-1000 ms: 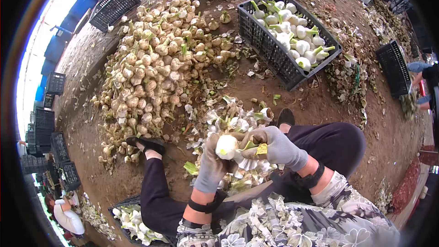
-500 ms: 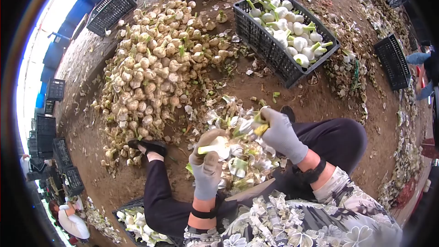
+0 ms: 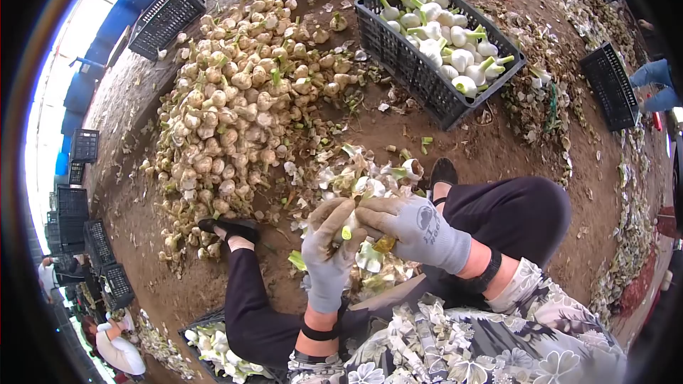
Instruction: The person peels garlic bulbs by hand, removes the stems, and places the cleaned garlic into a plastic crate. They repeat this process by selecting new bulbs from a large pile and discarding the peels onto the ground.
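My left hand (image 3: 329, 252), in a grey glove with soiled fingertips, is closed around a garlic bulb; the bulb's cut green stem end (image 3: 346, 232) shows between the fingers, and the rest is mostly covered. My right hand (image 3: 416, 227), gloved too, presses its fingertips against the same bulb from the right. Something yellowish (image 3: 384, 244) sticks out under the right palm, too small to make out. Beneath both hands lies a heap of peeled skins and leaves (image 3: 370, 188). A large pile of unpeeled garlic (image 3: 235, 114) spreads at the left.
A black crate (image 3: 405, 75) of white garlic bulbs stands ahead. Another crate with garlic (image 3: 220, 352) is by my left leg. More crates (image 3: 167, 16) line the left edge; one (image 3: 610, 87) stands right near a person's arm (image 3: 654, 85). Another person (image 3: 117, 348) bends at lower left.
My right hand has moved left and down from beside the heap to meet my left hand at the bulb. The bulb, plainly visible before, is now mostly covered by fingers.
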`<state>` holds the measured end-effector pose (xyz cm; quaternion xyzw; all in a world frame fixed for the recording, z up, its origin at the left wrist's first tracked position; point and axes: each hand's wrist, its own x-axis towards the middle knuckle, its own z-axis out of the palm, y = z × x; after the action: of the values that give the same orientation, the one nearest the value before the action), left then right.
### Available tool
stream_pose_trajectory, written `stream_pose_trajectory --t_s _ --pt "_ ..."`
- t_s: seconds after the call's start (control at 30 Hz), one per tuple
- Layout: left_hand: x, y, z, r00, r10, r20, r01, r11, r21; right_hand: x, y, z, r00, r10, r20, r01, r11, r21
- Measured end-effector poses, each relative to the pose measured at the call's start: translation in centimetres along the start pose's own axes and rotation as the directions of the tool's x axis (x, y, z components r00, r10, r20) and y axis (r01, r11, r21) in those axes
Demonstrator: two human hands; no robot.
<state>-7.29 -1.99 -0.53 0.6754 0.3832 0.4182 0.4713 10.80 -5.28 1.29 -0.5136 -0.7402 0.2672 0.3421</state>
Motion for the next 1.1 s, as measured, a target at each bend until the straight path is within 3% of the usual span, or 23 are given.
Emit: stream_pose_trajectory --t_s 0.1,0.2,0.27,0.3,0.4,0.43,0.5,0.53,0.57,0.63,0.73,0.8,0.83,0.87,0.93,0.97,1.03,1.07,1.1 --pt "-0.4 -0.5 0.2 1.000 0.009 0.010 -0.009 1.000 0.027 -0.1 -0.1 0.3 1.000 -0.024 -0.016 0.024 0.999 -0.047" --pt "-0.6 -0.8 0.3 0.999 -0.046 0.003 0.046 0.999 0.009 0.1 -0.4 0.3 0.997 0.015 0.075 -0.008 0.995 -0.099" --pt "-0.6 -0.5 0.3 0.992 -0.124 0.033 0.128 0.979 -0.158 0.1 -0.3 0.5 0.997 0.075 -0.029 -0.077 0.995 -0.069" --pt "-0.6 -0.5 0.3 0.992 -0.125 0.033 0.128 0.979 -0.158 0.0 -0.2 0.7 0.997 0.076 -0.029 -0.078 0.995 -0.069" --pt "-1.3 -0.6 -0.1 0.959 -0.260 0.111 0.278 0.790 -0.547 -0.1 0.7 1.4 0.948 0.289 -0.137 -0.288 0.957 0.024" --pt "-1.2 -0.3 -0.3 0.959 -0.261 0.107 0.276 0.792 -0.545 -0.2 1.3 1.8 0.949 0.285 -0.135 -0.285 0.958 0.026" --pt "-0.5 0.2 -0.7 0.965 -0.250 0.083 0.185 0.419 -0.889 -0.4 2.1 2.2 0.913 0.401 0.074 -0.394 0.914 -0.098" --pt "0.5 -0.5 -1.0 0.986 -0.163 0.021 0.098 0.483 -0.870 -0.5 1.9 2.1 0.912 0.349 0.214 -0.349 0.936 -0.039" --pt "0.8 -0.5 -1.3 0.977 -0.207 -0.061 0.045 0.474 -0.879 -0.5 1.5 2.0 0.918 0.327 0.226 -0.329 0.944 -0.031" --pt "1.8 -1.4 -2.7 0.974 -0.171 -0.149 -0.078 0.363 -0.929 -0.9 0.6 2.0 0.835 0.133 0.534 -0.119 0.991 -0.061" --pt "1.5 -2.0 -6.5 0.906 -0.261 -0.332 -0.232 0.349 -0.908 -2.1 1.1 2.6 0.785 -0.010 0.619 -0.012 0.999 0.032" --pt "-0.1 -3.4 -11.1 0.854 -0.233 -0.466 -0.364 0.374 -0.853 -2.2 1.4 3.0 0.783 0.065 0.618 -0.050 0.998 -0.041" --pt "-1.4 -3.5 -13.7 0.799 -0.272 -0.537 -0.447 0.329 -0.832 -2.7 2.5 3.7 0.846 0.018 0.532 -0.034 0.999 0.021" --pt "-3.1 -3.5 -16.4 0.738 -0.310 -0.599 -0.531 0.281 -0.800 -2.4 2.3 3.4 0.844 0.074 0.531 -0.068 0.997 -0.030" --pt "-7.7 -3.6 -22.6 0.489 -0.311 -0.815 -0.714 0.394 -0.579 -2.2 1.8 3.1 0.891 0.079 0.446 -0.076 0.997 -0.024" --pt "-10.1 -3.2 -25.5 0.389 -0.286 -0.876 -0.778 0.408 -0.479 -1.5 1.2 2.8 0.872 0.106 0.477 -0.082 0.994 -0.072" --pt "-13.3 -0.8 -29.0 0.082 -0.352 -0.932 -0.830 0.494 -0.260 -0.7 -0.1 2.5 0.867 0.170 0.469 -0.171 0.984 -0.042" --pt "-14.2 0.6 -29.9 0.160 -0.320 -0.934 -0.863 0.414 -0.290 -0.6 -0.2 2.9 0.864 0.159 0.478 -0.160 0.986 -0.039" --pt "-14.5 1.4 -30.3 -0.001 -0.377 -0.926 -0.854 0.482 -0.195 -0.6 -0.1 3.2 0.901 0.108 0.421 -0.115 0.993 -0.007"
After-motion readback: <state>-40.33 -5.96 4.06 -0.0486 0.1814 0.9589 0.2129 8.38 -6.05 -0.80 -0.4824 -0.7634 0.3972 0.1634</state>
